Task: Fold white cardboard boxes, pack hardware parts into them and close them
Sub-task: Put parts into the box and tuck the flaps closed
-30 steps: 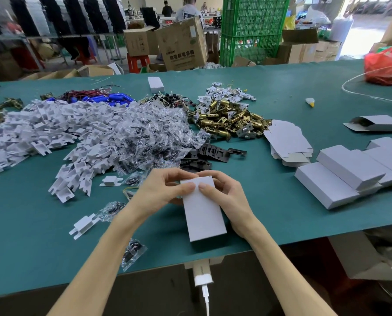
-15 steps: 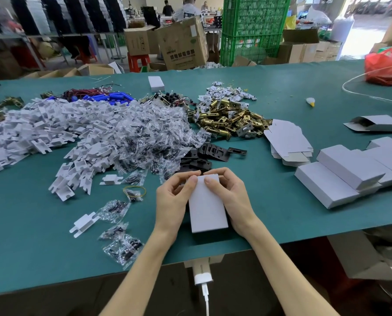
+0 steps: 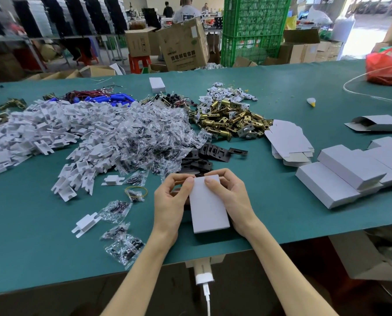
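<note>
A white cardboard box (image 3: 208, 205) sits near the front edge of the green worktop (image 3: 281, 92), held between both hands. The left hand (image 3: 171, 200) grips its left side, fingers (image 3: 179, 179) curled over the far end; the right hand (image 3: 232, 197) grips its right side, thumb pressing on the top face. Just beyond lie black metal plates (image 3: 209, 153), then brass latch parts (image 3: 231, 119). Closed white boxes (image 3: 347, 172) are stacked to the right, with flat box blanks (image 3: 288, 142) near them.
</note>
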